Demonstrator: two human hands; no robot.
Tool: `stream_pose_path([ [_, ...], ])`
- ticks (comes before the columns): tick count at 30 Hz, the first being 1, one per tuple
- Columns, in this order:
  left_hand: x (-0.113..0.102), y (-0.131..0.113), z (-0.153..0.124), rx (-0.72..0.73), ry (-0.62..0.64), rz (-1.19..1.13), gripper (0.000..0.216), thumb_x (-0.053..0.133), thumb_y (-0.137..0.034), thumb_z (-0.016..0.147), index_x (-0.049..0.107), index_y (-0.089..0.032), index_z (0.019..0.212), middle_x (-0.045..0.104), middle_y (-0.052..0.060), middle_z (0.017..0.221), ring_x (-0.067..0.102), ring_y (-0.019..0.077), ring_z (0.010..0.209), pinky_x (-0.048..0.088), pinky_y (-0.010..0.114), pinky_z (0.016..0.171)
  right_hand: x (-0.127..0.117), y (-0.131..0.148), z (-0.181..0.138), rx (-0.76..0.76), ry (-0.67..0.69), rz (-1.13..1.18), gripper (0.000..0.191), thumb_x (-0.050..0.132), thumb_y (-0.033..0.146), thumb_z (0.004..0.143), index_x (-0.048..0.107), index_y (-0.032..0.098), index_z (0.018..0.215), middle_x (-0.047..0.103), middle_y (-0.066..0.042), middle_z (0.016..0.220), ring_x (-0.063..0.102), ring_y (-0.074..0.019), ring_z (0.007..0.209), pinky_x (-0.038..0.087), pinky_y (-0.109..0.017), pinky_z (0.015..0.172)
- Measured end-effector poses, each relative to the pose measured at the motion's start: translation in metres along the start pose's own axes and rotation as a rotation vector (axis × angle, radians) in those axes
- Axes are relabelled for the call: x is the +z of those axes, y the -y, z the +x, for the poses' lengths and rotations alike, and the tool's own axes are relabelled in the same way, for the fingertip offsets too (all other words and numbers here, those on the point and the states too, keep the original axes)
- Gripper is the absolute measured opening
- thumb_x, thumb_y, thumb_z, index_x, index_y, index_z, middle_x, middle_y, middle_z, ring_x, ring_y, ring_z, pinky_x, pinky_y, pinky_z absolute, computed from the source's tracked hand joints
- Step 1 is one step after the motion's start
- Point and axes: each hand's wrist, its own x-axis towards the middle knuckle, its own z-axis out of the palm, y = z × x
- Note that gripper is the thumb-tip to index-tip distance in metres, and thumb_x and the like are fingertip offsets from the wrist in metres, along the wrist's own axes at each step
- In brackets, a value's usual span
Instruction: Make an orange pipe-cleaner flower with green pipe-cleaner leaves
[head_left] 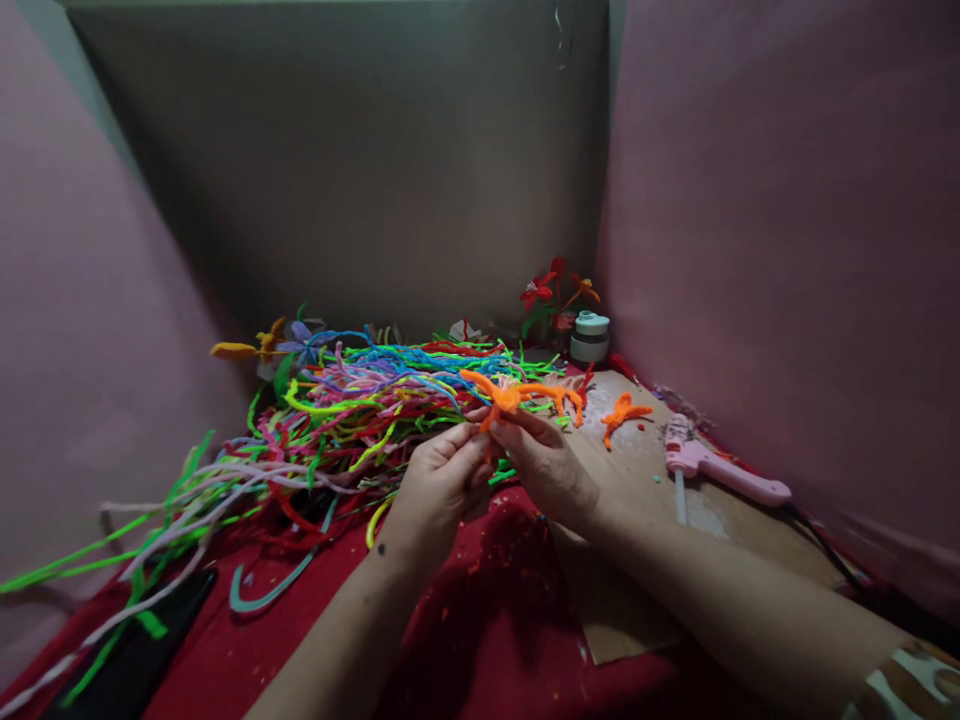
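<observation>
An orange pipe-cleaner flower (pixel 507 398) with a pale tuft at its centre is held up between both hands. My left hand (pixel 448 470) pinches it from below on the left, fingers closed. Beside it, the fingertips of my right hand (pixel 546 462) are closed on the lower right of the same flower. Its orange arms spread to the left and right above my fingers. Another orange pipe-cleaner piece (pixel 624 416) lies on the brown board (pixel 720 500) to the right. My fingers hide the flower's underside.
Behind my hands lies a big heap of colourful pipe cleaners (pixel 352 390). A pink glue gun (pixel 724 470) rests on the board, its cable running right. A lidded jar (pixel 590 338) and red flowers (pixel 556 285) stand at the back. Red cloth (pixel 480 620) covers the surface; pink walls flank it.
</observation>
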Motion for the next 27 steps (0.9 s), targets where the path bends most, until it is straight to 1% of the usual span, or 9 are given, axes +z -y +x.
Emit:
stream_pose_path([
  [3, -0.006, 0.001, 0.001, -0.094, 0.138, -0.170, 0.016, 0.053, -0.032, 0.082, 0.049, -0.017, 0.078, 0.027, -0.010, 0.050, 0.012, 0.0020, 0.038, 0.017, 0.014, 0.034, -0.002, -0.001, 0.001, 0.098, 0.078, 0.173, 0.020, 0.061, 0.031, 0.078, 0.069, 0.021, 0.094, 0.054, 0.003, 0.062, 0.048, -0.0083, 0.059, 0.039, -0.020, 0.058],
  [6, -0.014, 0.001, 0.003, -0.149, 0.270, -0.254, 0.017, 0.048, -0.030, 0.085, 0.050, -0.016, 0.076, 0.022, -0.010, 0.051, 0.008, 0.0018, 0.038, 0.016, 0.014, 0.032, -0.003, 0.001, 0.002, 0.186, 0.148, 0.267, 0.021, 0.067, 0.031, 0.072, 0.069, 0.018, 0.088, 0.057, 0.002, 0.061, 0.049, -0.0076, 0.056, 0.039, -0.019, 0.054],
  [9, -0.016, -0.001, 0.003, -0.138, 0.299, -0.197, 0.019, 0.045, -0.031, 0.086, 0.051, -0.015, 0.078, 0.020, -0.010, 0.051, 0.007, 0.0018, 0.037, 0.016, 0.014, 0.033, -0.003, 0.001, 0.002, 0.194, 0.087, 0.294, 0.015, 0.069, 0.029, 0.070, 0.068, 0.017, 0.079, 0.058, 0.003, 0.059, 0.050, -0.0076, 0.054, 0.040, -0.020, 0.053],
  [11, -0.013, -0.001, 0.003, -0.091, 0.249, -0.070, 0.022, 0.044, -0.036, 0.086, 0.051, -0.016, 0.079, 0.026, -0.009, 0.051, 0.013, 0.0021, 0.036, 0.018, 0.015, 0.034, -0.002, -0.001, 0.002, 0.193, 0.027, 0.280, 0.016, 0.069, 0.029, 0.069, 0.068, 0.017, 0.079, 0.058, 0.002, 0.058, 0.051, -0.0089, 0.053, 0.041, -0.021, 0.052],
  [13, -0.009, 0.000, 0.003, 0.021, 0.126, 0.176, 0.025, 0.045, -0.039, 0.085, 0.049, -0.016, 0.077, 0.035, -0.007, 0.052, 0.025, 0.0039, 0.038, 0.024, 0.017, 0.037, -0.001, -0.003, 0.001, 0.188, -0.023, 0.243, 0.018, 0.069, 0.031, 0.069, 0.068, 0.017, 0.081, 0.059, 0.002, 0.059, 0.050, -0.0097, 0.051, 0.040, -0.023, 0.050],
  [17, -0.006, 0.012, 0.004, 0.411, -0.227, 0.866, 0.018, 0.052, -0.034, 0.080, 0.052, -0.016, 0.076, 0.051, -0.001, 0.061, 0.046, 0.0112, 0.054, 0.035, 0.022, 0.052, -0.001, -0.006, 0.001, 0.097, -0.161, 0.196, 0.014, 0.073, 0.028, 0.065, 0.068, 0.019, 0.075, 0.063, 0.001, 0.068, 0.052, -0.0092, 0.058, 0.040, -0.022, 0.054],
  [19, -0.008, 0.019, 0.006, 0.561, -0.310, 1.082, 0.014, 0.047, -0.028, 0.083, 0.054, -0.017, 0.082, 0.055, 0.002, 0.067, 0.050, 0.0132, 0.059, 0.036, 0.024, 0.058, 0.000, -0.005, 0.001, 0.080, -0.189, 0.134, 0.013, 0.074, 0.027, 0.064, 0.068, 0.019, 0.071, 0.061, 0.003, 0.066, 0.047, -0.0074, 0.056, 0.036, -0.021, 0.052],
  [23, -0.012, 0.023, 0.006, 0.636, -0.312, 1.146, 0.017, 0.039, -0.022, 0.086, 0.054, -0.017, 0.080, 0.055, 0.001, 0.067, 0.048, 0.0115, 0.058, 0.036, 0.022, 0.058, 0.001, 0.000, -0.001, 0.069, -0.153, -0.009, 0.014, 0.070, 0.030, 0.068, 0.067, 0.018, 0.072, 0.054, 0.005, 0.061, 0.034, -0.0055, 0.050, 0.027, -0.021, 0.047],
  [27, -0.007, 0.015, 0.004, 0.595, -0.345, 1.002, 0.018, 0.044, -0.021, 0.084, 0.049, -0.017, 0.067, 0.046, -0.003, 0.059, 0.041, 0.0089, 0.054, 0.032, 0.021, 0.054, 0.004, 0.005, -0.003, 0.025, -0.038, -0.029, 0.013, 0.069, 0.028, 0.069, 0.065, 0.017, 0.074, 0.052, 0.004, 0.067, 0.041, -0.0075, 0.061, 0.035, -0.022, 0.059],
])
